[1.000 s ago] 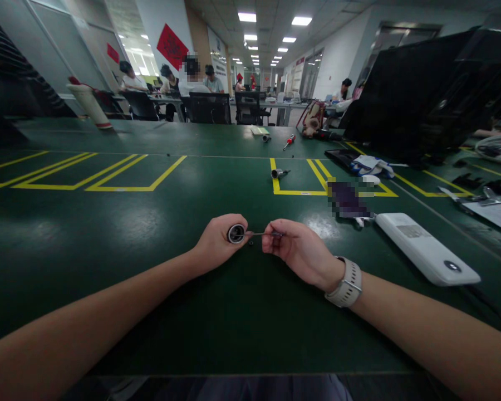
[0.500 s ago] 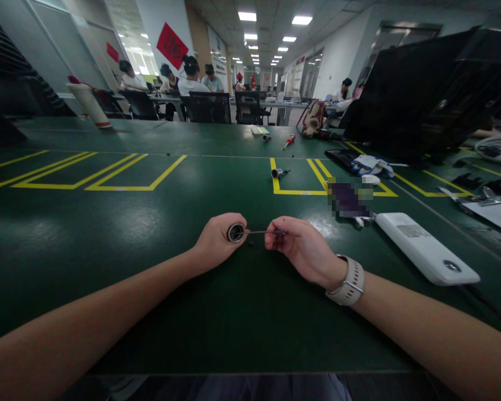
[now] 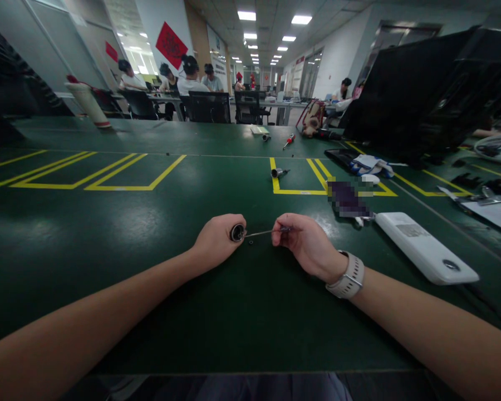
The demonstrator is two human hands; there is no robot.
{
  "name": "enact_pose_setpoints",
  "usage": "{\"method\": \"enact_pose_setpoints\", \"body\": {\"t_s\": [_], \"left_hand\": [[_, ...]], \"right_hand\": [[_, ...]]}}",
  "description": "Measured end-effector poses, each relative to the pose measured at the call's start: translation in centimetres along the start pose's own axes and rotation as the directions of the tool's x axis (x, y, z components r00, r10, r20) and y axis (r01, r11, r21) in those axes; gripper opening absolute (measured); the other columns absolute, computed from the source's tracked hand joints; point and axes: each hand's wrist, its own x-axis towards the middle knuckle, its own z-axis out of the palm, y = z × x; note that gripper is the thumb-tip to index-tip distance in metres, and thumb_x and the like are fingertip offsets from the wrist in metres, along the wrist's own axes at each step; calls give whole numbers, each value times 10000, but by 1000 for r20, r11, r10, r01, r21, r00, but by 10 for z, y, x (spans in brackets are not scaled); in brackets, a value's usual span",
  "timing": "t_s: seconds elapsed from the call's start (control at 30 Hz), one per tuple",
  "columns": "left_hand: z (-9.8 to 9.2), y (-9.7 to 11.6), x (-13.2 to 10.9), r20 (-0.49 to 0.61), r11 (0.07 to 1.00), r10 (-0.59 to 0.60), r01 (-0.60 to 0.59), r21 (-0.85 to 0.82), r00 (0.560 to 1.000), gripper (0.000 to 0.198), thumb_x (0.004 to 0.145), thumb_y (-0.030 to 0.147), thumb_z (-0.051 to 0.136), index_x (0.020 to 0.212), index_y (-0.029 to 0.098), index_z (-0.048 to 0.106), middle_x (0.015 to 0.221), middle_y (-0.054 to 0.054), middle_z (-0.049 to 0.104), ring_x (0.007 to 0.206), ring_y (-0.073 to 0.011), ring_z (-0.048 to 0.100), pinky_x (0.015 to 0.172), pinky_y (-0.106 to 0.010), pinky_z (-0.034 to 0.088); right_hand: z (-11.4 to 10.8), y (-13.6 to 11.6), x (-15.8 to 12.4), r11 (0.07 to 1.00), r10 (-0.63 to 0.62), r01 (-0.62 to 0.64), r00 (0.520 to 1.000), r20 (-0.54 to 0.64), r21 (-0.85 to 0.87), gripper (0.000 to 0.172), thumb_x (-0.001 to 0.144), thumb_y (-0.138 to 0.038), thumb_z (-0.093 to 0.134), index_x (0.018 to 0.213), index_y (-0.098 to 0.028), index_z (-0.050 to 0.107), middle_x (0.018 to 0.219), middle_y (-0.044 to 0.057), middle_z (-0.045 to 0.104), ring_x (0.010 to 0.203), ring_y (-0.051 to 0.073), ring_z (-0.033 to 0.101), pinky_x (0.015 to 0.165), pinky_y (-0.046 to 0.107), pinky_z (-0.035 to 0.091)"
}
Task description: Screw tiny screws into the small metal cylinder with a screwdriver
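While the left hand point(image 3: 215, 241) clasps a cylinder point(image 3: 236, 233), the right hand point(image 3: 308, 245), pinching a rod point(image 3: 259, 233), has edged rightward.

Two hands, one left hand point(image 3: 218, 240) and one right hand point(image 3: 304, 242), with one wristwatch point(image 3: 347, 277). Three metal cups point(image 3: 237, 233), one gripped and two lying on the green tabletop point(image 3: 234, 323). One thin rod point(image 3: 259, 233), one tiny ring point(image 3: 251, 242), one red screwdriver point(image 3: 290, 140), one white power bank point(image 3: 426, 248), one clipboard point(image 3: 495, 210), one white bottle point(image 3: 89, 104). Two red wall signs point(image 3: 171, 45) at upper left; several ceiling lights point(image 3: 246, 16), the farther ones too small to count
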Motion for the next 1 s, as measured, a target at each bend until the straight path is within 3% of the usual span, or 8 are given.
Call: {"method": "enact_pose_setpoints", "body": {"t_s": [0.33, 0.57, 0.73, 1.0], "left_hand": [[-1, 1, -1, 12, 997, -70, 70, 15, 997, 55, 765, 172, 544, 711, 171, 550, 689, 6, 575, 633, -141, 530, 558, -262, 380], [-3, 3, -2, -20, 996, -79, 78, -36, 997, 102, 776, 237, 566, 705, 168, 541, 672, 11, 566, 608, -135, 519, 537, -258, 387], [-2, 4, -1, -77, 991, -66, 57, -118, 995, 160, 728, 278, 636, 744, 158, 531, 708, 9, 562, 622, -133, 523, 555, -259, 401], [-2, 5, 0, -85, 977, 43, -59, -203, 995, 107, 759, 239, 593, 793, 166, 521, 741, 9, 556, 657, -127, 525, 593, -255, 415]], "right_hand": [[-3, 0, 3, 991, -109, 100, 989, -101, -93, 166, 674, -248, 567, 528, -170, 579, 473, -24, 507, 481, 112, 468, 529, 271, 352], [-1, 2, 2, 973, -181, 165, 979, -91, -165, 168, 683, -217, 553, 521, -179, 574, 500, -26, 509, 489, 111, 466, 531, 275, 345], [-2, 1, 1, 948, -311, 298, 941, -131, -109, 191, 731, -208, 531, 545, -186, 570, 510, -29, 499, 509, 113, 459, 554, 276, 351], [9, 2, -14, 911, -333, 350, 936, 110, -219, 166, 821, -239, 534, 686, -188, 616, 660, -10, 576, 652, 129, 539, 674, 292, 408]]}}
